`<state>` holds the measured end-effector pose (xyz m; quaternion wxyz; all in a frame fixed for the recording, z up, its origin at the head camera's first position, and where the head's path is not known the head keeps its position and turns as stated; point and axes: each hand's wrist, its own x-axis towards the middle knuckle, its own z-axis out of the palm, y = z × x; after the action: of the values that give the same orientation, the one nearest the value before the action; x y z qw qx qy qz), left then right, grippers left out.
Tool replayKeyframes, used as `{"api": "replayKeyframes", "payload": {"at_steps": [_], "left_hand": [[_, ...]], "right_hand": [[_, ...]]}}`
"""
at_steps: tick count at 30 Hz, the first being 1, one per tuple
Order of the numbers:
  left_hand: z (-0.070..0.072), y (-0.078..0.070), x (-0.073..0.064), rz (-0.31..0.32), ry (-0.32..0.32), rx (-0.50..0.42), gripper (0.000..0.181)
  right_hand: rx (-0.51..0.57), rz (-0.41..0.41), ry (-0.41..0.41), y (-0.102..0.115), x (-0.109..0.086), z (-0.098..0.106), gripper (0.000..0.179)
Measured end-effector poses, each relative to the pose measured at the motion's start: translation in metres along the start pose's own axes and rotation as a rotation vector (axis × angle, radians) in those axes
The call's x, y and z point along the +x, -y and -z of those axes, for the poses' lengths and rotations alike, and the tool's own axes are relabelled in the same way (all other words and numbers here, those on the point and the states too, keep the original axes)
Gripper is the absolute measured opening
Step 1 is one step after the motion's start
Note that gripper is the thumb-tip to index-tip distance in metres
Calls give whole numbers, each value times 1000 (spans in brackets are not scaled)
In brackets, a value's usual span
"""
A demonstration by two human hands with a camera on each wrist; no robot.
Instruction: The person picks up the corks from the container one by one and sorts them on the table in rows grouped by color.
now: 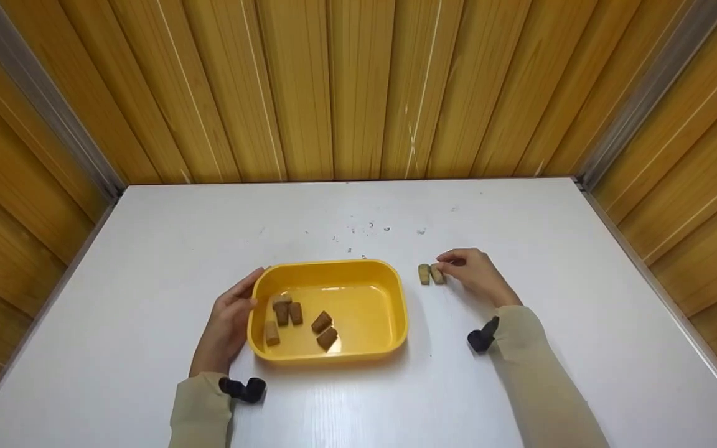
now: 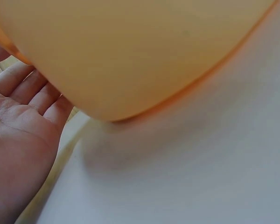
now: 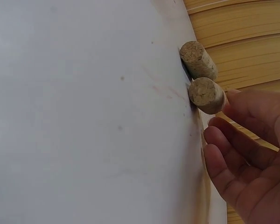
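Note:
In the head view, my right hand (image 1: 473, 274) pinches a light brown cork (image 1: 437, 274) by its far end between thumb and index finger. A second cork (image 1: 424, 274) stands close on its left, and both round ends show in the right wrist view. My left hand (image 1: 229, 320) rests against the left side of a yellow plastic tray (image 1: 330, 358), fingers fairly straight along its outer wall and thumb at the rim. Several corks (image 1: 295, 313) of lighter and darker brown lie in the tray's left half. The tray's outer wall (image 2: 130, 56) fills much of the left wrist view.
The white table (image 1: 165, 249) carries small dark marks (image 1: 371, 225) behind the tray. Yellow wood-patterned panels (image 1: 358, 93) rise at the back and both sides. A black wrist camera (image 1: 243, 390) sits on the left sleeve, another (image 1: 483, 336) on the right.

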<state>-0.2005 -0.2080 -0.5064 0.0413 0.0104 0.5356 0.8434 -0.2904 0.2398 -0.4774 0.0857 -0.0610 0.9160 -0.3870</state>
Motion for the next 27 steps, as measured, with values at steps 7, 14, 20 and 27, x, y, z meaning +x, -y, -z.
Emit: {"api": "replayKeyframes", "payload": {"at_steps": [7,14,20,27], "left_hand": [[1,0,0,-2,0,1,57],[0,0,0,-11,13,-23,56],[0,0,-1,-14,24,-21,56],[0,-1,-1,-23,48,-10,57]], "right_hand": [[-9,1,10,5,2,4,33],[-26,74,-6,17,0,9,31],[-37,132,-18,33,-2,12,30],[-24,201,5,52,-3,14,29]]}}
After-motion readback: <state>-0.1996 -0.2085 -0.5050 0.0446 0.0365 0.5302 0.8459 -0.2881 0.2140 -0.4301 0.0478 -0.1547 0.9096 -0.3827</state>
